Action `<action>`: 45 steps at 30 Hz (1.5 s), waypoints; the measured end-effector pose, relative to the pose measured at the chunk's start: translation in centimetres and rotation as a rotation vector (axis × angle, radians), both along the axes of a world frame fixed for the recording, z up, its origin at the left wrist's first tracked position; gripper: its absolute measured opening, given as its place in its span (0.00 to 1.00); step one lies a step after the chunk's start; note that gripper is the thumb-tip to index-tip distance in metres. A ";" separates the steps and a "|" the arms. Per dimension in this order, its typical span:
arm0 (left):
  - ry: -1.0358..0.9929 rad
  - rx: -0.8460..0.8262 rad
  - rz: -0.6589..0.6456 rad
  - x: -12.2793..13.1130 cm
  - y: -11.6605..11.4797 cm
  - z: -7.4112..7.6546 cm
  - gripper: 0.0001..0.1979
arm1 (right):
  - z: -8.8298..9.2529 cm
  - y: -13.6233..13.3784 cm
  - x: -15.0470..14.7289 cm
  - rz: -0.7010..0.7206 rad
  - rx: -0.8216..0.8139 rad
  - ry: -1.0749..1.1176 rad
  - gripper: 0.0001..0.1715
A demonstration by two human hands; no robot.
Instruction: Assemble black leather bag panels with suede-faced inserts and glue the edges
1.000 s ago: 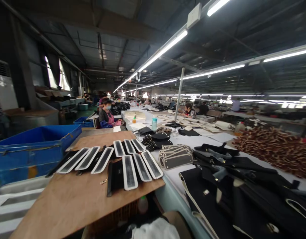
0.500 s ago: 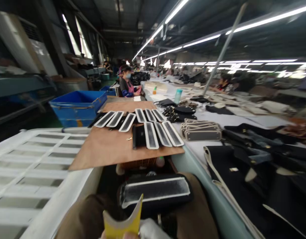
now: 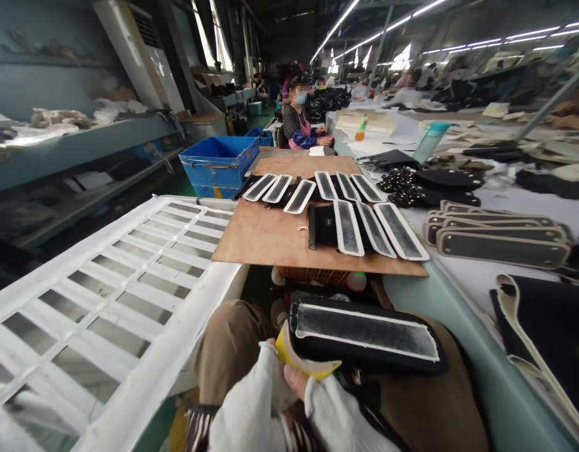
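My left hand (image 3: pixel 252 398), in a white glove with bare fingertips, is closed on the left part of a curved yellow piece (image 3: pixel 294 360) with a pale inner side. My right hand (image 3: pixel 330 402), gloved the same way, pinches its lower edge with a bare thumb. The piece touches the left end of a black bag (image 3: pixel 365 358), which lies across my lap. A dark panel (image 3: pixel 365 328) with a white border faces up on the bag. A small metal fitting hangs at the bag's near side.
A brown board (image 3: pixel 265 242) ahead holds several white-edged dark panels (image 3: pixel 348 227). A white slatted rack (image 3: pixel 143 267) stands left, with a blue bin (image 3: pixel 218 164) beyond. Grey straps (image 3: pixel 503 246) and black pieces lie on the right-hand table. A masked person (image 3: pixel 296 122) sits ahead.
The view has swung left and down. Both gloved hands now show more fully. The yellow piece has tilted and come against the left end of the bag.
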State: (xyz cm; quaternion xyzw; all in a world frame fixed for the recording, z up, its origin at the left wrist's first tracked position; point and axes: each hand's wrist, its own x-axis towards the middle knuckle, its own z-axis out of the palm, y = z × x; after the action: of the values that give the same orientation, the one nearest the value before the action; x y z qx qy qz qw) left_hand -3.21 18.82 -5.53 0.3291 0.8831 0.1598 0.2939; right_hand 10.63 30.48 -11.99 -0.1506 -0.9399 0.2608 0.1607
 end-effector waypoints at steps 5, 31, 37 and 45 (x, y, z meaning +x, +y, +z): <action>0.043 -0.051 -0.076 -1.3 1.4 0.0 0.20 | -1.1 -0.3 -0.6 -0.118 -0.198 -0.013 0.26; 0.183 -0.302 -0.382 -3.1 5.2 -0.6 0.14 | 0.8 0.1 -1.8 -0.462 -1.091 -0.129 0.28; 0.235 -0.208 -0.201 -1.3 4.7 -3.0 0.24 | 0.8 0.2 -1.7 -0.495 -1.162 -0.040 0.28; 0.299 -0.301 -0.151 0.7 6.0 -1.6 0.26 | -2.7 0.0 -3.1 -0.520 -1.266 0.090 0.27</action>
State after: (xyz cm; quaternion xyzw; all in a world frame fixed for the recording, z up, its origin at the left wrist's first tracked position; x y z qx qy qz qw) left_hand -2.52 24.82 -7.16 0.3669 0.9035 -0.0466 0.2167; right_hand 7.54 30.48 -14.72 -0.4254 -0.5323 0.7188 0.1381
